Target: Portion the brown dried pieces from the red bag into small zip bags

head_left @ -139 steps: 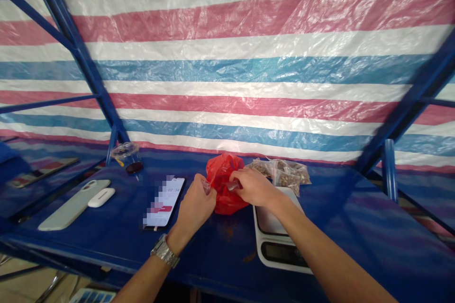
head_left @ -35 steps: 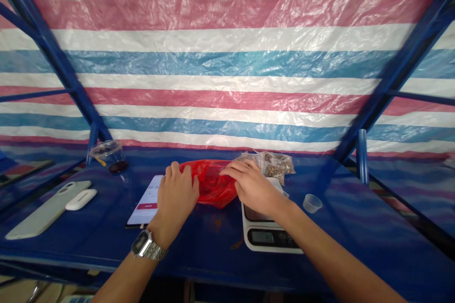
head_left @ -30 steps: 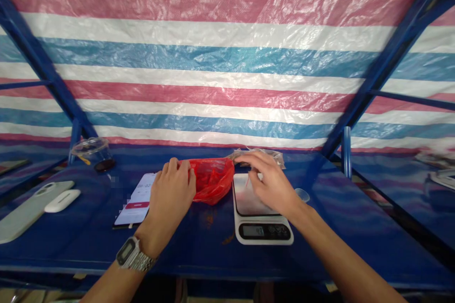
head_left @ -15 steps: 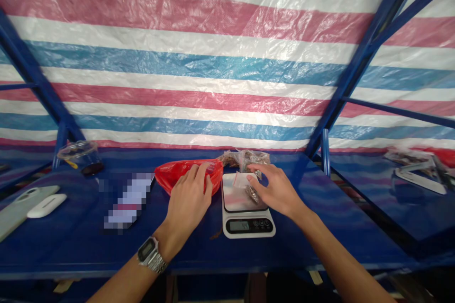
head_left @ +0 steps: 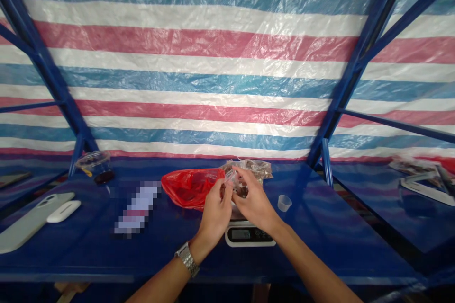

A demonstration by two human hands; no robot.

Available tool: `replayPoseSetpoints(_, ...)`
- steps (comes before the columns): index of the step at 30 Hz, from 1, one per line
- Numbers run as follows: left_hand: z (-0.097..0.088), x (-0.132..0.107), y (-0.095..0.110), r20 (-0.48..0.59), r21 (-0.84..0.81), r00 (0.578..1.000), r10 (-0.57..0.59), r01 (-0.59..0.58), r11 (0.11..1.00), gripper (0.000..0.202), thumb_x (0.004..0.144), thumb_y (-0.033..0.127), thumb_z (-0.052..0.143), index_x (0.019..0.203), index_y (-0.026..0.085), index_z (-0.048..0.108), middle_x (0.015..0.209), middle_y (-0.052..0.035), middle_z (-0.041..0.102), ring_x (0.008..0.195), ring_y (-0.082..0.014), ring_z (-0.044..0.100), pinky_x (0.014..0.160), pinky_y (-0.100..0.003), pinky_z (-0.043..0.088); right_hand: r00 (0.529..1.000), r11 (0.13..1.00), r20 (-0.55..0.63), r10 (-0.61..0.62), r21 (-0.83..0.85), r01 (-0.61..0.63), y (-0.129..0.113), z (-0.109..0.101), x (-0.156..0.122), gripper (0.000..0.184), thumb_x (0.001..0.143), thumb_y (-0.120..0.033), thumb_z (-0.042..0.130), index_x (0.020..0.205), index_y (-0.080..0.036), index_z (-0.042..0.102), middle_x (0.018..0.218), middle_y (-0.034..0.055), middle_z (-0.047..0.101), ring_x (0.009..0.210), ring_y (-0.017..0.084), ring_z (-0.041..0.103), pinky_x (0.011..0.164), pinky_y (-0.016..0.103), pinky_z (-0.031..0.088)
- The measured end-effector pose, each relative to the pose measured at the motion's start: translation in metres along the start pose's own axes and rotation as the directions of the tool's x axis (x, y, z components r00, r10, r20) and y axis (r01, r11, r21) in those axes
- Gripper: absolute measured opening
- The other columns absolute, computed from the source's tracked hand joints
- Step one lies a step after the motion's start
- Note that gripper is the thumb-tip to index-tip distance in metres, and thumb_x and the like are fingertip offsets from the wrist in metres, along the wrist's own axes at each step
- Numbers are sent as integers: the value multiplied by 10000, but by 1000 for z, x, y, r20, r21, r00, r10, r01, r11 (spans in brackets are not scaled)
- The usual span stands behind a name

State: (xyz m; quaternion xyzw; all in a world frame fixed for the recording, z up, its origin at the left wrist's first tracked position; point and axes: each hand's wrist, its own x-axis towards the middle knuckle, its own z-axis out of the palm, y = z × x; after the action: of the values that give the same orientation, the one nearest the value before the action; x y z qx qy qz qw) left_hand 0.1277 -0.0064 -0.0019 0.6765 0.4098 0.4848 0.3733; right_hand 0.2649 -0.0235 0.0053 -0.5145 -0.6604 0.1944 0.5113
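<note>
My left hand (head_left: 217,206) and my right hand (head_left: 253,201) are both closed on a small clear plastic bag (head_left: 232,176) with brown bits in it. They hold it by its upper part, above the white kitchen scale (head_left: 250,242). Most of the weighing plate is hidden behind my hands; the display shows, but its digits are too blurred to read. Left of my hands lies an open red plastic bag (head_left: 188,187) with dark contents. Just behind them are filled clear bags (head_left: 261,169). A small clear cup (head_left: 284,203) stands right of my right hand.
On the left of the blue table (head_left: 320,227) lie a pale phone (head_left: 33,220), a white earbud case (head_left: 64,211) and a pixelated screen (head_left: 138,208). A clear tub (head_left: 97,165) with dark liquid stands behind. Blue metal posts and a striped tarp (head_left: 199,80) rise at the back.
Both hands have come together and lifted the small bag off the scale. My left hand moved right, away from the red bag. The small cup now shows; the view tilted slightly up.
</note>
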Motion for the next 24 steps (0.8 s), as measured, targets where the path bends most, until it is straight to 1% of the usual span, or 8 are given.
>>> replayPoseSetpoints(3,-6,4,-3,-25,-87,1000,17,-19,996,372,1019,474,439,1091,183,659,1072,-85,730,992,-229,679,902,-339,494,988,948,14,157,279,-155,-5,7,1,672,804,-391,727,1426,-297,492,1250,72,594,970,204,646,802,337,572)
replayPoseSetpoints(6,-14,5,-4,-32,-70,998,60,-62,996,350,1032,460,419,1044,195,646,985,-48,714,924,-201,662,857,-311,481,965,862,2,263,448,-236,-5,10,6,499,819,-502,715,1240,-253,617,1106,52,666,882,190,660,791,321,550)
replayPoseSetpoints(10,-23,3,-4,-34,-2,998,62,-62,998,362,1042,467,382,918,198,590,820,-9,650,762,-169,614,729,-285,458,968,874,-25,248,438,-213,-7,16,12,396,848,-581,670,914,-190,673,860,46,707,816,197,651,772,308,516)
replayPoseSetpoints(13,-39,8,-5,-42,83,997,60,-57,995,397,1049,478,334,881,205,568,804,-18,645,744,-181,608,706,-301,460,977,903,-58,203,397,-164,-11,25,13,383,878,-571,629,931,-191,645,811,39,689,762,196,640,714,300,505)
replayPoseSetpoints(15,-58,15,-9,-73,241,991,111,-90,966,405,1056,444,302,872,206,572,858,-48,665,817,-208,621,776,-339,477,980,934,-125,155,342,-104,-13,31,14,342,917,-539,578,959,-202,615,844,40,678,780,197,638,723,300,502)
replayPoseSetpoints(18,-90,28,-23,52,624,974,222,-205,754,285,1014,296,380,891,205,621,981,-89,692,1042,-264,607,974,-435,449,979,967,-174,111,245,-66,-13,42,22,285,984,-502,471,992,-229,554,789,12,634,710,185,614,683,290,487)
replayPoseSetpoints(20,-107,34,-36,110,780,971,212,-217,587,220,938,203,462,974,215,679,1227,-106,680,1271,-306,521,1083,-499,383,987,981,-130,91,180,-66,-14,52,31,270,1021,-477,389,1005,-241,518,712,-17,594,627,178,590,641,284,466)
replayPoseSetpoints(24,-120,37,-54,223,874,974,43,-219,434,435,801,185,563,1212,231,697,1583,-100,459,1496,-372,309,1186,-579,258,987,981,148,59,-189,-30,-21,77,46,217,1042,-302,336,992,-216,530,807,44,675,744,209,662,706,299,432)
